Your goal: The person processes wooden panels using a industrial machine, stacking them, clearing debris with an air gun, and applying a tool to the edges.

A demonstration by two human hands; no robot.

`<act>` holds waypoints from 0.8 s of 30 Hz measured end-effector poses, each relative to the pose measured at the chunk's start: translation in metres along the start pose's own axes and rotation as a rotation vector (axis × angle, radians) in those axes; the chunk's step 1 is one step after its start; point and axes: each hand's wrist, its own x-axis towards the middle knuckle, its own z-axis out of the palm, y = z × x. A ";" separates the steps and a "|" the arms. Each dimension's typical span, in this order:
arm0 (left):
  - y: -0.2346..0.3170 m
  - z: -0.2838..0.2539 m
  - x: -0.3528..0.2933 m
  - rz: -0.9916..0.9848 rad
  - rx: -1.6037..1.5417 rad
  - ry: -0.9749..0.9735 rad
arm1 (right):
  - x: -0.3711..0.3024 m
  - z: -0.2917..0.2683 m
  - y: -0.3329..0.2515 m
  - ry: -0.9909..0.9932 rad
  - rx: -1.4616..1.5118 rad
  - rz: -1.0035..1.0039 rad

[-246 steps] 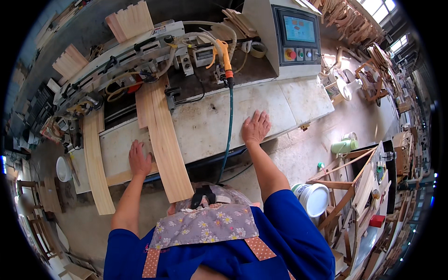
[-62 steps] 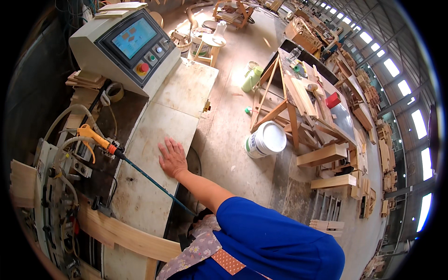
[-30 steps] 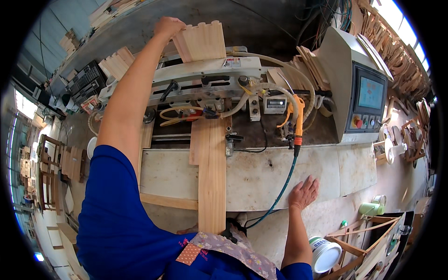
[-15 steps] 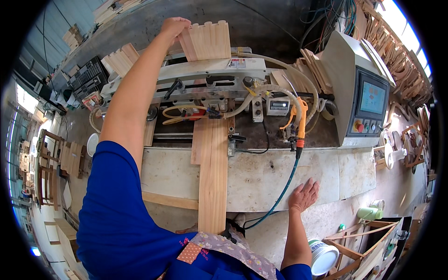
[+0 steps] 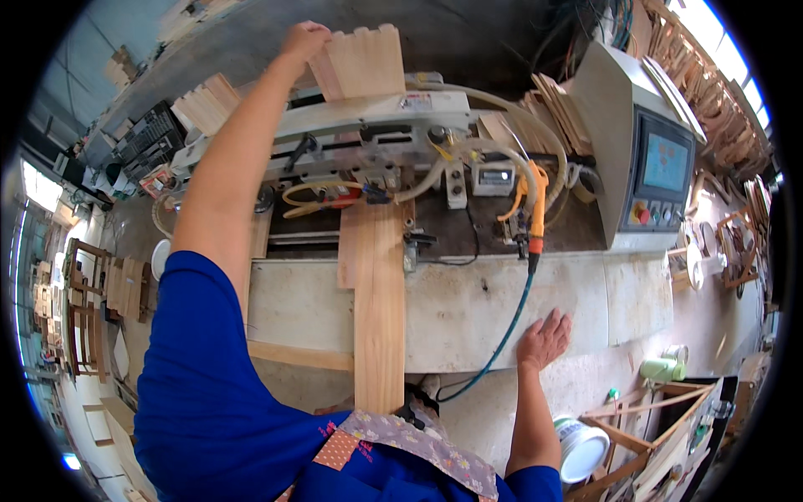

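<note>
Stretched far forward, my left hand (image 5: pixel 304 40) has its fingers curled at the upper left corner of a wooden board (image 5: pixel 364 63). It is among several pale boards with notched top ends, standing upright behind the machine's beam (image 5: pixel 335 117). My right hand (image 5: pixel 545 338) lies flat near the front edge of the white worktable (image 5: pixel 477 309), fingers spread, nothing in it. A long wooden plank (image 5: pixel 381 318) runs from under the machine toward my body, with a shorter plank (image 5: pixel 347 251) along its left side. My left arm covers part of the machine.
An orange air gun (image 5: pixel 536 205) on a teal hose (image 5: pixel 516 322) hangs right of centre. Beyond it stands a control panel (image 5: pixel 661 171) with a screen. More notched boards (image 5: pixel 207 102) stand at the far left. A white bucket (image 5: pixel 583 452) sits on the floor at lower right.
The view has shifted slightly, so the scene sits a little higher and to the left. My left hand stays at the board's corner; my right hand still rests on the table.
</note>
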 end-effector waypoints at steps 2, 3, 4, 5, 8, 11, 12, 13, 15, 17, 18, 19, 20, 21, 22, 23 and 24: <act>-0.008 0.004 0.001 -0.031 -0.075 -0.032 | 0.000 0.000 0.001 0.005 -0.024 -0.010; -0.009 0.003 0.004 -0.066 -0.123 -0.057 | 0.000 0.000 0.000 0.028 -0.010 -0.021; -0.012 0.001 0.006 -0.098 -0.166 -0.075 | -0.001 0.000 0.001 0.009 -0.005 -0.009; -0.014 0.001 0.008 -0.083 -0.127 -0.061 | -0.001 0.000 0.001 0.014 0.003 0.000; -0.021 -0.002 0.016 -0.061 -0.050 -0.044 | -0.001 0.000 0.000 0.002 0.009 0.010; -0.028 -0.004 0.021 -0.071 -0.065 -0.060 | 0.001 0.000 -0.001 -0.009 0.000 0.001; -0.031 -0.003 0.021 -0.064 -0.071 -0.051 | 0.001 0.000 -0.001 -0.007 -0.009 0.007; -0.033 -0.003 0.022 -0.059 -0.079 -0.045 | 0.001 0.000 -0.001 -0.004 -0.021 0.014; -0.037 -0.003 0.024 -0.034 -0.088 -0.048 | 0.001 0.000 -0.001 0.002 -0.008 0.005; -0.039 -0.003 0.026 -0.026 -0.087 -0.061 | 0.000 0.000 0.000 0.005 -0.004 0.005; -0.039 -0.002 0.027 -0.029 -0.080 -0.067 | -0.001 -0.001 0.000 0.005 -0.003 0.004; -0.038 -0.002 0.026 -0.033 -0.073 -0.072 | -0.001 -0.001 0.001 0.006 0.000 0.003; -0.037 -0.001 0.025 -0.027 -0.066 -0.062 | -0.001 0.000 0.000 0.008 -0.002 0.000; -0.035 0.001 0.022 -0.020 -0.061 -0.053 | -0.001 0.000 0.001 0.011 -0.004 -0.003; -0.032 0.002 0.017 -0.014 -0.055 -0.044 | 0.000 0.000 0.001 0.014 -0.006 -0.005; -0.028 0.006 0.009 0.019 -0.047 0.079 | 0.000 0.000 0.001 0.016 -0.007 -0.007; -0.025 0.012 -0.002 0.054 -0.039 0.202 | 0.000 0.000 0.001 0.019 -0.008 -0.009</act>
